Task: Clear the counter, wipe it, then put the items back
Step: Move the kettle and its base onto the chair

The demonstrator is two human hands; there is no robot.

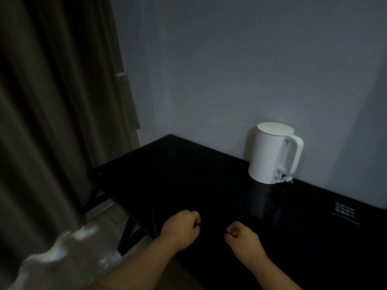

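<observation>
Grey curtain (52,122) hangs far left. Black counter (188,174) fills middle. Our left hand (180,229) curled into fist above near edge; can't tell whether it grips anything. Our right hand (243,239) likewise fisted just beside it. White kettle (270,153) upright at back right, near wall.

The counter (188,174) is black and glossy, smooth enough to mirror the kettle (270,153), whose white shell looks like matt plastic. At far left the curtain (52,101) is heavy, dull woven cloth. The wall (230,59) is matt, painted.
</observation>
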